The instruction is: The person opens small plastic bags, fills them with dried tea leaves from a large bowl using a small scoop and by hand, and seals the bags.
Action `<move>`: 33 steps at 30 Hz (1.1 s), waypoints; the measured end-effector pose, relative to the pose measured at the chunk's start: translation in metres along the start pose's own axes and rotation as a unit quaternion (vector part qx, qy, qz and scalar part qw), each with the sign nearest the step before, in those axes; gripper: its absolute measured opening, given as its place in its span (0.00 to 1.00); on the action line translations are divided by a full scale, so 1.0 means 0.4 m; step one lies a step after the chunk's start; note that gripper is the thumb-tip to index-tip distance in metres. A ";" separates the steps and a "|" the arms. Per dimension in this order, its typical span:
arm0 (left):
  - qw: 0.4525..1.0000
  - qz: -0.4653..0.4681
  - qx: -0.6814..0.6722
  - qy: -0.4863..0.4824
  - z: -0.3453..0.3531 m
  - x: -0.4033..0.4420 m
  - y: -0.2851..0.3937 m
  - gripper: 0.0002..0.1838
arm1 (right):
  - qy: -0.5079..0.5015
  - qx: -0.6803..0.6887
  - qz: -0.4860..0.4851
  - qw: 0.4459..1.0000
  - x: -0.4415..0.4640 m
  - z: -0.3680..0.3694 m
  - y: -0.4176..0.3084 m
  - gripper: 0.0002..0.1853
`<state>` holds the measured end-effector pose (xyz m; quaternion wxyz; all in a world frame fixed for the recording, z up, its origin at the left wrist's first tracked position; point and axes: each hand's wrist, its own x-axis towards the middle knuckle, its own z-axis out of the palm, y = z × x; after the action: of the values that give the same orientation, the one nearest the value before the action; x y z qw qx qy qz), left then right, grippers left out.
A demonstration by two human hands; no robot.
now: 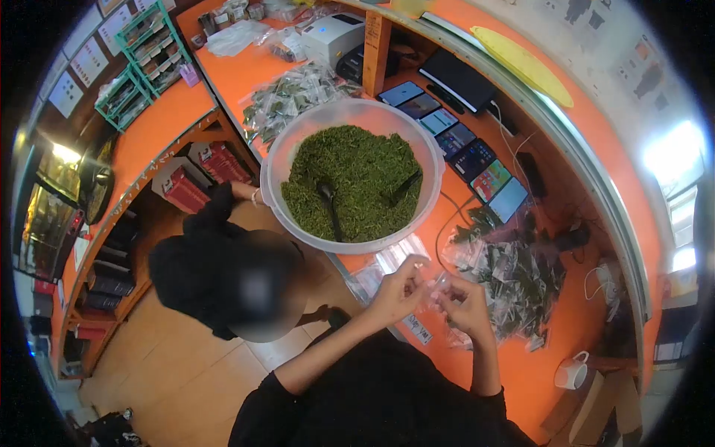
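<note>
Both hands meet over the orange counter (465, 369), just below a large clear tub (269, 186) of chopped green herb (357, 171). My left hand (402, 289) and my right hand (463, 304) pinch a small clear plastic bag (434, 292) between them; its contents are too small to make out. A black spoon (330, 212) and a second black utensil (404, 188) rest in the herb. Flat clear bags (372, 276) lie between the tub and my left hand. Right of my right hand is a pile of filled green bags (518, 287).
Several phones (473, 159) line the counter beside a dark screen (456, 80). Another pile of filled bags (294, 97) and a white printer (333, 37) are behind the tub. A white mug (571, 371) stands at right. A person in black (201, 276) is at left, one hand near the tub.
</note>
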<state>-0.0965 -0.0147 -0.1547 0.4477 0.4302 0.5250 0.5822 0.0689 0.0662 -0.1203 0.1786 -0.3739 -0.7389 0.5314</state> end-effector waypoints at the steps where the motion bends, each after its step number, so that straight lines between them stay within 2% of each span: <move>1: 1.000 -0.008 -0.001 0.027 0.007 -0.004 0.011 0.12 | 0.017 -0.056 0.009 0.998 -0.002 -0.003 0.005 0.01; 2: 0.999 -0.014 -0.003 0.031 0.005 -0.005 0.015 0.12 | 0.011 -0.055 0.013 0.998 -0.002 -0.001 0.004 0.01; 4: 0.989 0.055 0.119 -0.068 -0.004 -0.002 0.022 0.13 | 0.018 -0.113 -0.055 0.992 -0.002 0.002 -0.013 0.04; 6: 0.984 0.053 0.150 -0.077 -0.010 -0.004 0.021 0.14 | 0.005 -0.100 -0.045 0.994 -0.006 0.004 -0.030 0.05; 8: 0.985 0.052 0.116 -0.120 -0.029 -0.003 0.012 0.14 | -0.006 -0.090 -0.039 0.995 -0.007 -0.010 -0.061 0.05; 9: 0.984 0.042 0.102 -0.141 -0.035 -0.008 0.017 0.17 | -0.032 -0.078 -0.044 0.995 -0.010 -0.021 -0.080 0.06; 10: 0.985 0.039 0.101 -0.136 -0.033 -0.013 0.022 0.17 | -0.059 -0.065 -0.048 0.995 -0.011 -0.027 -0.089 0.06; 12: 0.977 -0.056 -0.028 -0.206 -0.031 -0.024 0.042 0.20 | -0.084 -0.076 -0.059 0.992 -0.013 -0.032 -0.086 0.05; 13: 0.977 -0.040 0.005 -0.211 -0.028 -0.030 0.060 0.22 | -0.102 -0.087 -0.071 0.988 -0.014 -0.035 -0.085 0.04; 17: 0.978 -0.058 -0.010 -0.200 -0.020 -0.057 0.064 0.21 | -0.116 -0.067 -0.074 0.988 -0.033 -0.045 -0.086 0.05; 19: 0.967 -0.084 -0.086 -0.226 -0.024 -0.074 0.050 0.19 | -0.190 0.023 -0.039 0.981 -0.046 -0.055 -0.092 0.03; 20: 0.968 -0.083 -0.086 -0.222 -0.021 -0.085 0.058 0.19 | -0.194 0.023 -0.042 0.980 -0.052 -0.053 -0.094 0.03; 22: 0.977 -0.084 -0.082 -0.179 -0.009 -0.114 0.083 0.18 | -0.188 0.102 0.035 0.976 -0.066 -0.043 -0.099 0.04; 23: 0.978 -0.084 -0.082 -0.173 0.001 -0.127 0.089 0.18 | -0.193 0.102 0.034 0.975 -0.071 -0.033 -0.091 0.04; 24: 0.991 -0.054 0.060 -0.110 0.015 -0.140 0.094 0.16 | -0.118 -0.007 -0.029 0.993 -0.074 -0.019 -0.073 0.04; 25: 0.978 -0.023 0.202 -0.045 0.029 -0.152 0.095 0.15 | -0.040 -0.115 -0.093 0.988 -0.075 -0.006 -0.053 0.05; 26: 0.978 -0.023 0.202 -0.040 0.039 -0.163 0.079 0.15 | -0.044 -0.115 -0.096 0.988 -0.072 0.006 -0.028 0.05; 27: 0.965 -0.013 0.256 0.048 0.046 -0.168 0.055 0.15 | 0.076 -0.197 -0.180 0.961 -0.062 0.016 -0.004 0.06; 28: 0.942 -0.002 0.307 0.138 0.050 -0.169 0.037 0.15 | 0.196 -0.272 -0.262 0.905 -0.052 0.016 0.004 0.07; 29: 0.932 -0.038 0.329 0.146 0.014 -0.175 0.051 0.14 | 0.210 -0.246 -0.229 0.918 -0.048 -0.016 -0.012 0.10; 30: 0.931 -0.033 0.331 0.152 -0.010 -0.185 0.057 0.14 | 0.210 -0.245 -0.237 0.916 -0.046 -0.037 -0.036 0.10; 32: 0.944 -0.011 0.304 0.130 -0.033 -0.206 0.054 0.15 | 0.125 -0.217 -0.199 0.947 -0.063 -0.066 -0.075 0.09; 33: 0.945 0.008 0.313 0.093 -0.030 -0.209 0.052 0.16 | 0.124 -0.219 -0.200 0.947 -0.079 -0.053 -0.094 0.09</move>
<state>-0.0903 -0.0996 -0.1376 0.2349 0.4970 0.7166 0.4293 0.0900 0.0508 -0.0735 0.2852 -0.3114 -0.8685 0.2595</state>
